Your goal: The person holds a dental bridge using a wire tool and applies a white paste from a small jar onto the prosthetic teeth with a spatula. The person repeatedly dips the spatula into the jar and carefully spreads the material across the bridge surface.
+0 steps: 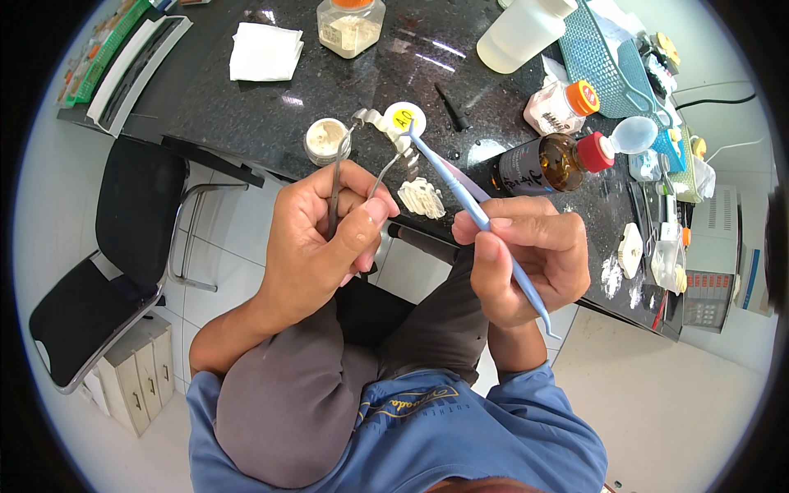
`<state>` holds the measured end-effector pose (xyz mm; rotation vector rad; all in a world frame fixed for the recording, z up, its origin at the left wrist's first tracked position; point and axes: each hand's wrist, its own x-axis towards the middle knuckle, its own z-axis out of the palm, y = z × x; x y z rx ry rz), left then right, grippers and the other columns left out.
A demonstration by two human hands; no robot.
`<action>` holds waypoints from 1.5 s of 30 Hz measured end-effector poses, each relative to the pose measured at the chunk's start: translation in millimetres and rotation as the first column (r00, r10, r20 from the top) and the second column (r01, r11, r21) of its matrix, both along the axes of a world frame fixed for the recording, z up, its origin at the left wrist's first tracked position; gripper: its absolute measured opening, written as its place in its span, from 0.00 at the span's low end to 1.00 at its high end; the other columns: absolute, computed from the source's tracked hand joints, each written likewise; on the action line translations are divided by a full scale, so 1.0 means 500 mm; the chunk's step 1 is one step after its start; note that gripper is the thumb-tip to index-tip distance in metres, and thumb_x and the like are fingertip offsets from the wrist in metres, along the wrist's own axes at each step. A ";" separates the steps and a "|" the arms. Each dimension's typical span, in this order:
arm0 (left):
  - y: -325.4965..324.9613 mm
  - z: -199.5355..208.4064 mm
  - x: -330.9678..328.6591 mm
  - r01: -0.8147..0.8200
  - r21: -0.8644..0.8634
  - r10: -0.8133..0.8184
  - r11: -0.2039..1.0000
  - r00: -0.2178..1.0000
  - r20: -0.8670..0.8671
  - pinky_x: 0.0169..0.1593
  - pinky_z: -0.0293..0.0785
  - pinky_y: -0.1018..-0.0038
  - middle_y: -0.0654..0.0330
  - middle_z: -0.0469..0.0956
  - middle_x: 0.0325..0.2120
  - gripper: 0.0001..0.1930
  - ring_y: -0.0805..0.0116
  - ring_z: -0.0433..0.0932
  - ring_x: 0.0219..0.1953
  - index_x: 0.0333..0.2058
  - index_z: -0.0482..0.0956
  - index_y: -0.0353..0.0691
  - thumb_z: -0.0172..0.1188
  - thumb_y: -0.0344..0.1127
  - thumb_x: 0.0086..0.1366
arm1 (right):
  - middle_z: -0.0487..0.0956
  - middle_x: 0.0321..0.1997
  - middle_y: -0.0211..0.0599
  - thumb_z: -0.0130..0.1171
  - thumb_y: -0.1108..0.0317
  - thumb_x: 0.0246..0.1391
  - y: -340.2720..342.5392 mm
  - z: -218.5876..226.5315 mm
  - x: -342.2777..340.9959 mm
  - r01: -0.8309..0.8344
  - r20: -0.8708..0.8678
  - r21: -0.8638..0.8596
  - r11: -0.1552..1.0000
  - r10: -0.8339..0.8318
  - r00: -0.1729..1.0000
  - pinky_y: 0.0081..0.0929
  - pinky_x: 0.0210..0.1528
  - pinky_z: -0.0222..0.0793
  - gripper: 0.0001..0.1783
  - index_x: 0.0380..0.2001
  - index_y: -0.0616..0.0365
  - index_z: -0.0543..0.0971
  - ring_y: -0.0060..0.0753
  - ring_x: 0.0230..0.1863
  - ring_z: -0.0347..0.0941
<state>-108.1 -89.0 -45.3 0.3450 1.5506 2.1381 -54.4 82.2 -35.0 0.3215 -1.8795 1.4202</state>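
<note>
My left hand is closed around a grey metal tweezers-like tool, its two curved arms apart. A whitish, tooth-like curved strip is at the tips of those arms. My right hand pinches a slim blue double-ended hand tool. Its upper tip is close to the strip's right end; whether they touch, I cannot tell. Beyond my left hand stands an uncovered jar of cream-coloured material, with a round white lid bearing a yellow label nearby. Between my hands, on the counter edge, is a cream-coloured smear.
On the black counter are folded white tissue, an orange-lidded powder jar, a white bottle and a small black tool. To the right stand an amber bottle, a pinkish jar and a teal basket. A black chair is left.
</note>
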 end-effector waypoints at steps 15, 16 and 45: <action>-0.008 0.003 -0.003 0.037 0.011 -0.037 0.999 0.998 0.044 0.15 0.53 0.86 0.67 0.66 0.10 0.09 0.86 0.58 0.10 0.30 0.72 0.33 0.52 0.34 0.63 | 0.79 0.24 0.46 0.63 0.83 0.37 0.003 0.000 0.000 0.011 -0.007 0.034 0.999 -0.010 1.000 0.19 0.25 0.73 0.11 0.26 0.67 0.74 0.31 0.26 0.79; -0.008 0.004 -0.003 0.036 0.011 -0.037 0.999 0.998 0.042 0.15 0.53 0.86 0.67 0.66 0.10 0.08 0.85 0.58 0.10 0.30 0.72 0.33 0.52 0.33 0.63 | 0.79 0.23 0.46 0.64 0.83 0.36 0.003 0.001 0.000 0.007 -0.003 0.040 0.999 -0.006 1.000 0.19 0.25 0.73 0.11 0.26 0.67 0.74 0.31 0.25 0.79; -0.003 -0.006 0.000 0.013 -0.019 -0.014 1.000 0.999 -0.029 0.12 0.50 0.89 0.66 0.65 0.10 0.13 0.87 0.55 0.07 0.31 0.70 0.34 0.53 0.41 0.63 | 0.80 0.24 0.46 0.65 0.83 0.35 0.003 0.004 0.000 0.018 0.030 0.022 1.000 -0.018 0.999 0.21 0.26 0.74 0.11 0.26 0.67 0.75 0.32 0.26 0.79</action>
